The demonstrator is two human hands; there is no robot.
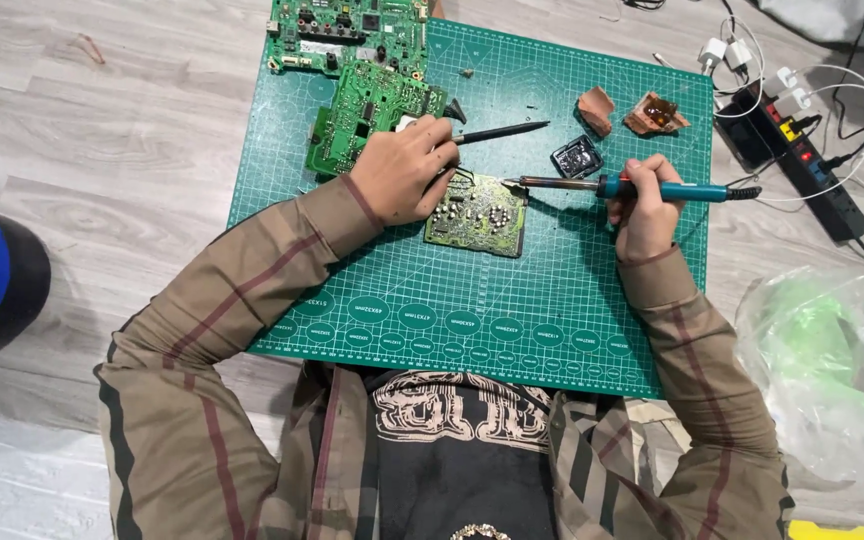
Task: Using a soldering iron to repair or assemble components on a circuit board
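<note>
three circuit boards [476, 215], one soldering iron [620, 187]

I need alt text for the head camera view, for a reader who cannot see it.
Seen from above, a person's right hand holds a teal-handled soldering iron with its tip at a small circuit board on a green cutting mat, while the left hand holds a thin black tool. Two larger boards lie at the mat's far edge.

Green cutting mat [572, 290] with a pale grid; green circuit board [477, 215]; teal-handled soldering iron [642, 187]; black tweezers [497, 132]; brown sleeves [242, 300] with dark red stripes; grey wood-grain floor [102, 150]; black power strip [802, 160].
</note>
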